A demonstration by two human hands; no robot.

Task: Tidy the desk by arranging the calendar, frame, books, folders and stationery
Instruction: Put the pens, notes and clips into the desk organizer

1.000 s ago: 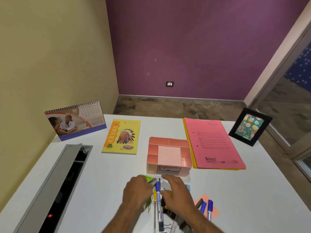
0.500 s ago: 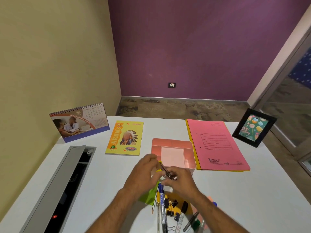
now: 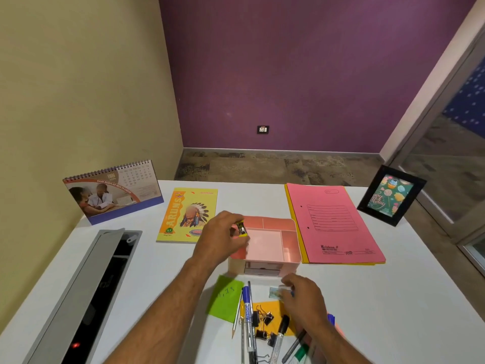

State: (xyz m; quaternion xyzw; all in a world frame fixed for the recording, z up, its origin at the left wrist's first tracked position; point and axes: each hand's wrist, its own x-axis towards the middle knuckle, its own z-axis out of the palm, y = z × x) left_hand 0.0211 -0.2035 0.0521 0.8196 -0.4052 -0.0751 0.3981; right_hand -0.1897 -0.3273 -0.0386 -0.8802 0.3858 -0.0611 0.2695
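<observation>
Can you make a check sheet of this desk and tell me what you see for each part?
Surface: white desk, grey cable tray open at left.
Job's things: calendar, yellow notebook, pink folder, frame, pink organiser.
Clutter: pens, binder clips, green sticky note.
Hands: left hand pinches a small yellow-black item over the organiser; right hand reaches at a small packet.
Cables: nothing seen.
Surroundings: purple wall, socket.
</observation>
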